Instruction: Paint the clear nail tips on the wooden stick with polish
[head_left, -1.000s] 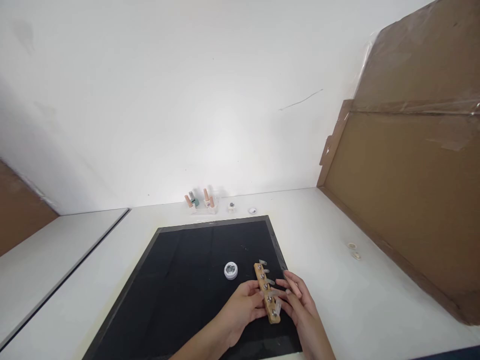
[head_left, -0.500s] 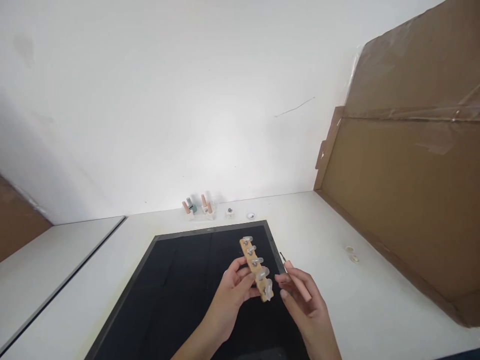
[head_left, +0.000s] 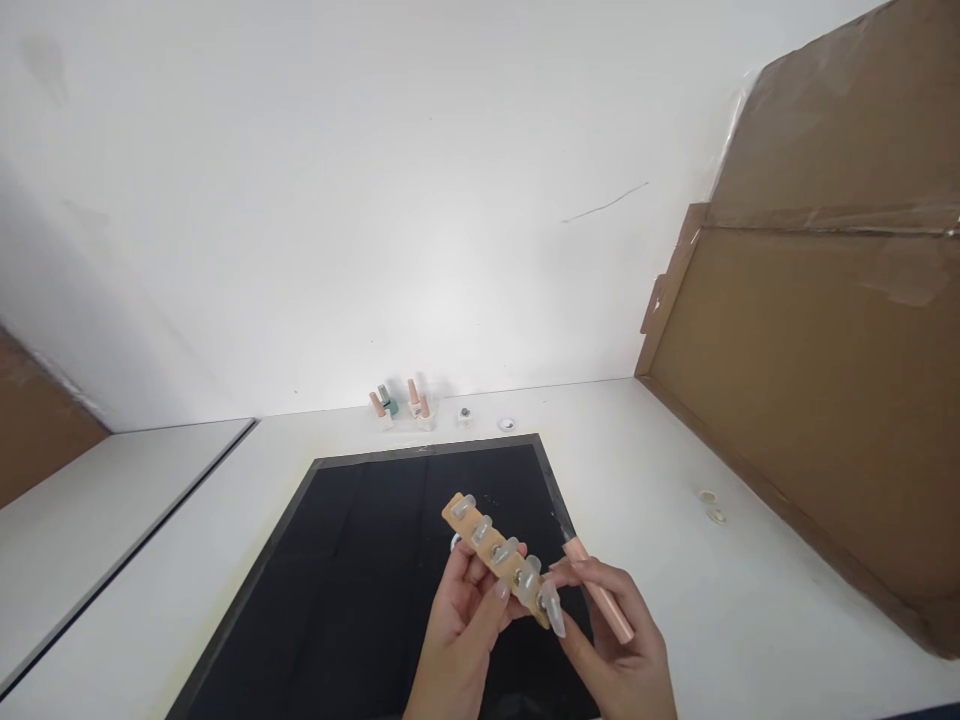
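My left hand [head_left: 466, 628] is closed around a narrow wooden nail stand [head_left: 507, 568], which slants down to the right above the black mat [head_left: 375, 560]. Several translucent false nails [head_left: 504, 549] stick up along the stand on small metal-looking mounts. My right hand [head_left: 626, 640] grips a pink-handled nail brush [head_left: 600, 590], its thin dark tip pointing up and to the left. At the same time, the thumb and a finger of that hand are at the false nail [head_left: 552, 608] on the stand's near end, seemingly pinching it.
Several nail polish bottles [head_left: 424, 414] stand by the wall at the back. Beside them are a small jar [head_left: 465, 418] and a round white dish [head_left: 507, 425]. Two small pale round pieces [head_left: 711, 505] lie at right, near a large cardboard panel [head_left: 810, 370].
The nail stand has tilted further, its far end swinging left. My right hand has moved in so its thumb and finger meet the near-end false nail, still keeping the brush.
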